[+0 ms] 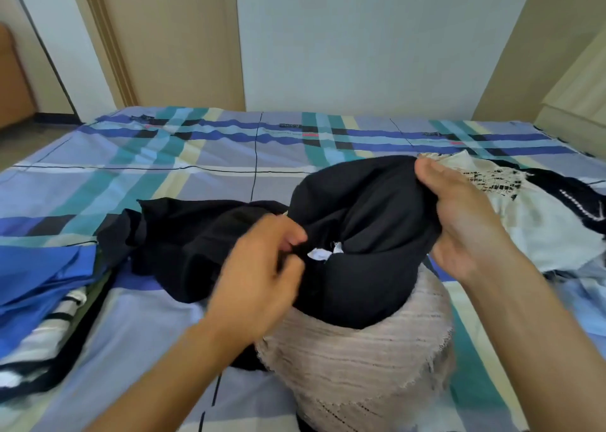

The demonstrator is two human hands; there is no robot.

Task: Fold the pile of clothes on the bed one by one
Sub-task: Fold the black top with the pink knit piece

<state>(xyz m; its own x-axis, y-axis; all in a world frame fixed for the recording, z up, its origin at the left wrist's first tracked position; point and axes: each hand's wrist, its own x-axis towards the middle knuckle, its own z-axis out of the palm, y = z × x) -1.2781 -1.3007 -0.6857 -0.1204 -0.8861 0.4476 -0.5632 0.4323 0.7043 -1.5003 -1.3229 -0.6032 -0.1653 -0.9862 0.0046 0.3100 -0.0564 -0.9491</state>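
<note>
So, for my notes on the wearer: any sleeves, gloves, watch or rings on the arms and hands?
The left forearm and right forearm are bare to the frame edge, no sleeves. The left hand and right hand carry no gloves, watch or rings, though the left is blurred.

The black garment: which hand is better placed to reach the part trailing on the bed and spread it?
Left, probably. The left hand pinches the black garment beside its white label, next to the trailing part; the right hand grips the far edge, on the other side.
</note>
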